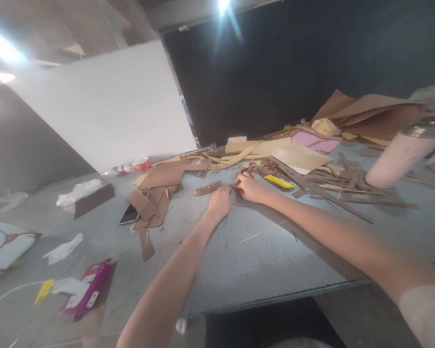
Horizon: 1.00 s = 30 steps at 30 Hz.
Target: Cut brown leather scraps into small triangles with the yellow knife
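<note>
My left hand point(220, 199) is closed on a short brown ridged piece point(206, 188), which looks folded or woven from paper strips and sticks out to the left of the fist. Close on its right, my right hand point(253, 187) has its fingers bent together at the piece's other end, where a bit of brown strip shows between the two hands. What the right fingertips pinch is mostly hidden. A yellow utility knife point(280, 181) lies just right of my right hand, beside a heap of cut brown strips point(311, 186).
Brown paper pieces point(163, 181) partly cover a phone point(129, 215) at left. Tan sheets point(300, 159) and purple paper point(313, 141) lie behind. A pink bottle point(398, 159) stands at right. A tissue pack point(81, 195) and a magenta packet point(89, 290) sit at left.
</note>
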Available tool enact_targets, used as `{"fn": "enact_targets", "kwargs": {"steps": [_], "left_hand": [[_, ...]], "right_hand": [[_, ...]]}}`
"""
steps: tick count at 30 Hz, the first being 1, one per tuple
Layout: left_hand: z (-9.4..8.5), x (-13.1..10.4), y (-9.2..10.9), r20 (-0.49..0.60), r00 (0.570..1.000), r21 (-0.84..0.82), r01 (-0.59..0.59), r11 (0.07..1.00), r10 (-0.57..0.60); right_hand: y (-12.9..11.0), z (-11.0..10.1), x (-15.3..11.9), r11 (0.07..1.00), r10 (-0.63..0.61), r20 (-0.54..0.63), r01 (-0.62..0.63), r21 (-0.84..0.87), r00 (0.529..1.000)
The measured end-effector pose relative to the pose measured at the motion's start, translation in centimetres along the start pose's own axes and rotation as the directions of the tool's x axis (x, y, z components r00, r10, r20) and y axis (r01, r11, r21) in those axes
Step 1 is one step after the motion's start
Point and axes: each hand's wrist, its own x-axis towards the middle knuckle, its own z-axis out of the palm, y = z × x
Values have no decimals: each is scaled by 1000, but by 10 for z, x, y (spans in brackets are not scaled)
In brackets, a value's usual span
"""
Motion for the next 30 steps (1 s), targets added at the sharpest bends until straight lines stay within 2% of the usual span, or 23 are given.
{"fn": "enact_targets", "kwargs": {"steps": [5,12,18,23,30], "left_hand": [[-3,-2,5,-27,999,-18,-31,999,31],[-5,-3,4,24,1000,-21,-9,1000,10],[-5,0,3,42,999,37,-23,999,21],[-2,2,4,18,998,45,-61,997,60],[0,3,-3,-52,992,23,-114,993,115]], "right_hand": [[-4,-2,1,999,-5,14,5,-33,1000],[-8,-2,1,999,25,35,-24,-33,999],[-6,-5,1,1000,-22,9,22,-18,1000],[-1,-7,0,995,-75,-6,74,-68,997],[0,0,-3,992,-18,-61,10,-122,998]]}}
